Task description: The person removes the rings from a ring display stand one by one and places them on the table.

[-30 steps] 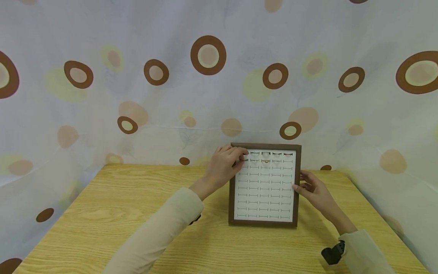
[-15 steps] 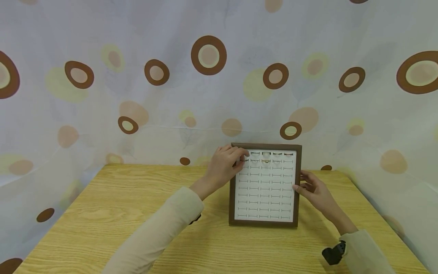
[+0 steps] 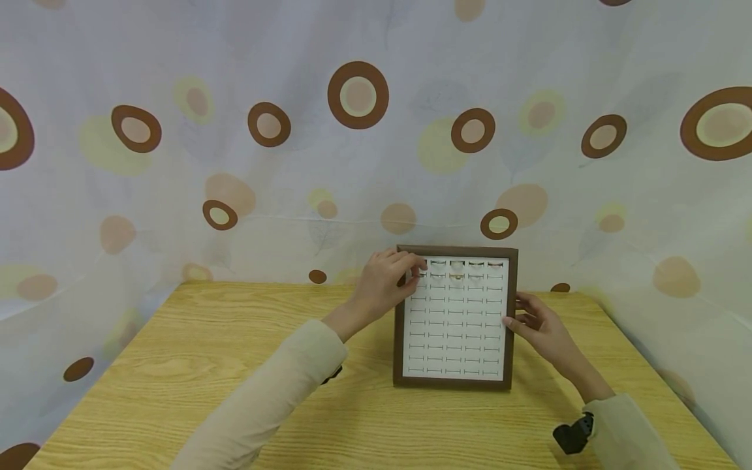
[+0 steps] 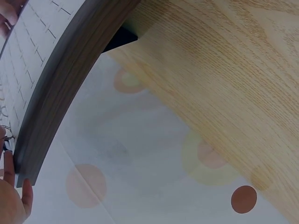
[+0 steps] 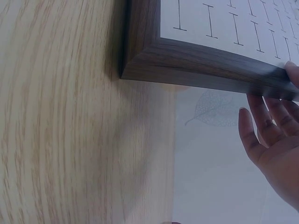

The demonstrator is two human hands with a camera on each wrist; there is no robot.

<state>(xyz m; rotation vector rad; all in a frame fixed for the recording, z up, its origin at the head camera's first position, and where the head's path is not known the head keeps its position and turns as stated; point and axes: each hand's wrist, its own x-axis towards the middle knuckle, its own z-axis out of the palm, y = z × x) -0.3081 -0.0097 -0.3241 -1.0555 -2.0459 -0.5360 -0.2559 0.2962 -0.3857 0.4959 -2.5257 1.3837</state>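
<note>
A brown wooden display frame (image 3: 455, 384) stands leaning back at the far side of the table, its white board cut with rows of slots. A few small rings (image 3: 456, 277) sit in the top row. My left hand (image 3: 388, 284) is at the frame's top left corner, fingers curled and pinching a small ring at the first slot. In the left wrist view the frame's side (image 4: 70, 70) runs past my fingers (image 4: 11, 200). My right hand (image 3: 537, 323) rests at the right edge, thumb on the rim and fingers straight behind, as the right wrist view shows (image 5: 271, 144).
The wooden table (image 3: 235, 365) carries only the frame. A pale curtain with brown and yellow circles (image 3: 352, 163) hangs close behind and to both sides. A black wrist camera (image 3: 572, 436) sits on my right sleeve.
My left forearm has drifted slightly to the left. Both hands stay where they were on the frame.
</note>
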